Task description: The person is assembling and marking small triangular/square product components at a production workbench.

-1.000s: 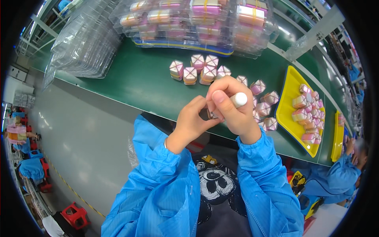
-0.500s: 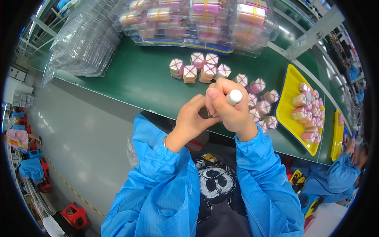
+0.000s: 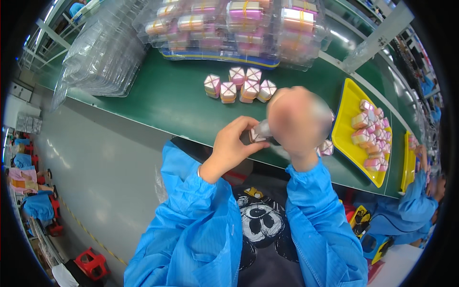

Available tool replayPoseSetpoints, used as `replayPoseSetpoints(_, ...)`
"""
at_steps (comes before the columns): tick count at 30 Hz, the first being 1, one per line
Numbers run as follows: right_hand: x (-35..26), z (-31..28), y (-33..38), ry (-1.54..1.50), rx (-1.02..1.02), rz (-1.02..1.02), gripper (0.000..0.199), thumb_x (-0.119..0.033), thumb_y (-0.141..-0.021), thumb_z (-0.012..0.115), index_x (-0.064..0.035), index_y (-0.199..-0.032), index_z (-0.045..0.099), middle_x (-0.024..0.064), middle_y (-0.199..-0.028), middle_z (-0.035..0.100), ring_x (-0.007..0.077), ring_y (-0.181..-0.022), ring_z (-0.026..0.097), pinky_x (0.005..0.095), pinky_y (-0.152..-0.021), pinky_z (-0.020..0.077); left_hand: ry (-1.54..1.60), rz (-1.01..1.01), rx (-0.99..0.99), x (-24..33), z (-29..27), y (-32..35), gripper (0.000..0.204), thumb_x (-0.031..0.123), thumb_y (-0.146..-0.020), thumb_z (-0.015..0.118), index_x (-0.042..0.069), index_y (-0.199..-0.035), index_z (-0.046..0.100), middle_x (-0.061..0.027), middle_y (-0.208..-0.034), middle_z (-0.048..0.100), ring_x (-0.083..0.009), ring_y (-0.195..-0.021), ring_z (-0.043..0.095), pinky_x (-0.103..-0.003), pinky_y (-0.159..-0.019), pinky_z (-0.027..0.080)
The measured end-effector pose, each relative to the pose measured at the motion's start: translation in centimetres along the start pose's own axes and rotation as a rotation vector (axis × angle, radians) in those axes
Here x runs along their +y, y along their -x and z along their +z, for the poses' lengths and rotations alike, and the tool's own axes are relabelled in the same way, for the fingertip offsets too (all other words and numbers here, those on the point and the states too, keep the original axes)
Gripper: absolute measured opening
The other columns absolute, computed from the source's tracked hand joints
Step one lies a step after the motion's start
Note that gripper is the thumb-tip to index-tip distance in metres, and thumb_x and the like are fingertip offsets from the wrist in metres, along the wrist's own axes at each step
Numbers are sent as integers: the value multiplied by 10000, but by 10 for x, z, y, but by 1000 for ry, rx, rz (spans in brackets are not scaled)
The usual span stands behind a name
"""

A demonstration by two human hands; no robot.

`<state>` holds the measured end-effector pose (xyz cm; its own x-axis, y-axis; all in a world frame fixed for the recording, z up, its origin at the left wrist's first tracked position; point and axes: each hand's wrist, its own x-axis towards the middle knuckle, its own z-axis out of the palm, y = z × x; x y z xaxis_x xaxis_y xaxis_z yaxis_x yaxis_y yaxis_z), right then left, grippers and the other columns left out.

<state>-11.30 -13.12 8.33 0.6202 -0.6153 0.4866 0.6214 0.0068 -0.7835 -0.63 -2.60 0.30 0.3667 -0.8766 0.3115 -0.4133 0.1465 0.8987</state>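
Observation:
Near the table's front edge my left hand (image 3: 232, 147) is closed round a small pale block (image 3: 256, 137) with dark lines on its end, partly hidden by fingers. My right hand (image 3: 299, 122) is smeared by motion, a closed shape just right of the left one. From it a blurred pale-grey rod-shaped tool (image 3: 262, 128) slants down to the block; its kind I cannot make out. Beyond my hands stands a group of similar pink-and-white blocks (image 3: 228, 91) with crossed dark lines on top and yellowish bands. More blocks (image 3: 326, 148) lie to the right, partly behind my right hand.
A yellow tray (image 3: 342, 136) of blocks stands at the right. Clear plastic trays of banded blocks (image 3: 244, 28) are stacked at the back, beside nested clear trays (image 3: 103, 52) at left. The green table (image 3: 167, 100) ends near my waist. A co-worker's blue sleeve (image 3: 413, 198) is far right.
My right hand has turned and shifted slightly right, now blurred; the tool's white round end no longer shows. The grey part of the tool has come into view. My left hand has hardly moved.

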Motion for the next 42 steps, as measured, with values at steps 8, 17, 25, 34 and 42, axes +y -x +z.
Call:
replayPoseSetpoints(8, -67, -12, -4, 511, 172, 256, 159, -150, -949, 643, -27, -856, 602, -23, -711, 561, 49, -550, 451, 229, -486, 348, 379, -139, -150, -2, -9, 3, 561, 518, -897, 607, 27, -1161, 547, -65, -905, 647, -160, -789, 632, -262, -706, 496)
replayPoseSetpoints(17, -49, 7, -20, 1069, -243, 428, 434, -437, -857, 701, -15, -757, 706, 186, -617, 598, 237, -543, 593, 375, -518, 424, 659, -440, 35, 41, -11, -14, 993, 895, -784, 6, 77, -1265, 299, -123, -935, 629, -183, -629, 595, -260, -503, 443)
replayPoseSetpoints(25, -64, -22, -17, 991, -241, 450, 274, -232, -816, 753, -13, -965, 682, 126, -776, 680, 198, -623, 632, 350, -602, 486, 231, 42, 314, 18, -15, -20, 452, 431, -1001, 522, 41, -1218, 453, -122, -1093, 605, -217, -916, 612, -315, -703, 488)
replayPoseSetpoints(34, -50, -37, -5, 1411, -397, 362, 332, -103, -811, 665, -137, -1141, 671, 100, -1160, 605, 326, -1009, 632, 413, -837, 519, -676, 460, 155, 17, -23, -74, 418, 241, -778, 765, 110, -1153, 636, -64, -1247, 596, -290, -1234, 507, -464, -1045, 347)
replayPoseSetpoints(42, -80, -24, -6, 1266, -159, 291, 274, -101, -852, 655, -91, -1126, 671, 107, -1110, 613, 323, -965, 642, 379, -823, 517, -799, 473, -17, 14, -23, -99, 427, 286, -707, 820, 137, -1066, 643, -46, -1301, 578, -296, -1302, 467, -531, -1116, 286)
